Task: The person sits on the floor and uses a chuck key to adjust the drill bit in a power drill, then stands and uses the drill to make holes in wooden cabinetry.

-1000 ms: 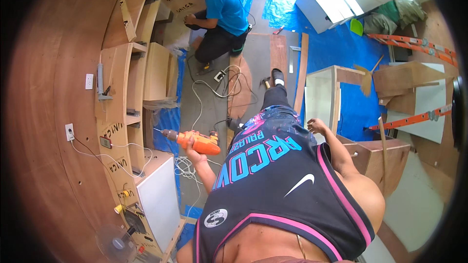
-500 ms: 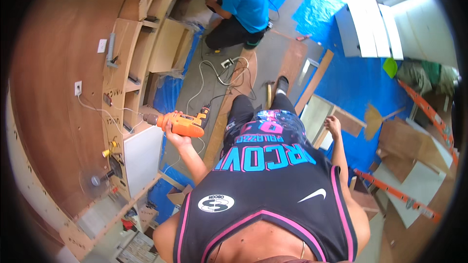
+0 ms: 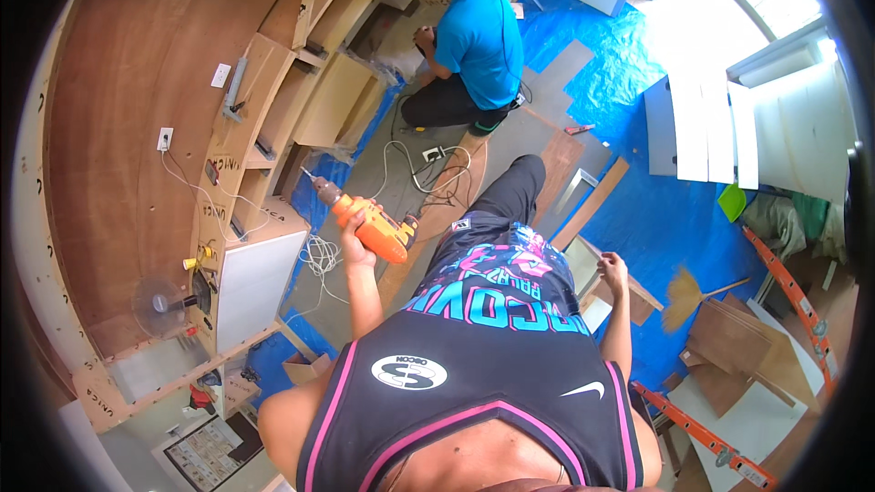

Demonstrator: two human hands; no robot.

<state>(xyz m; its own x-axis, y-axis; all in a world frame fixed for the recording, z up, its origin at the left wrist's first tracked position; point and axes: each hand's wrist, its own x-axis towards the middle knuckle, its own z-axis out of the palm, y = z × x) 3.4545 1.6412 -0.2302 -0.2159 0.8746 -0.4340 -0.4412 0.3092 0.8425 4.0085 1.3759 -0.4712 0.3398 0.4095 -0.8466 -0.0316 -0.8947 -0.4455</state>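
My left hand (image 3: 354, 244) is wrapped round the handle of an orange power drill (image 3: 387, 237). A thin bit sticks out of its chuck, pointing up and left beside the wooden cabinet (image 3: 278, 211), clear of any surface. Below the cabinet top is a white front panel (image 3: 260, 287). On my right, my right hand (image 3: 613, 271) hangs beside my hip with its fingers bent together. Whatever may be between those fingertips is too small to make out.
A co-worker in a blue shirt (image 3: 483, 46) kneels ahead by the cabinets. White cords and an outlet block (image 3: 433, 155) lie on the floor, with a coiled cord (image 3: 321, 257) near the drill. To the right are blue tarp (image 3: 643, 205), a broom (image 3: 685, 299) and orange rails (image 3: 795, 296).
The drill has drawn back from the cabinet and swung from pointing left to pointing up-left. My view has shifted, one leg is now stretched ahead, and the co-worker sits more upright.
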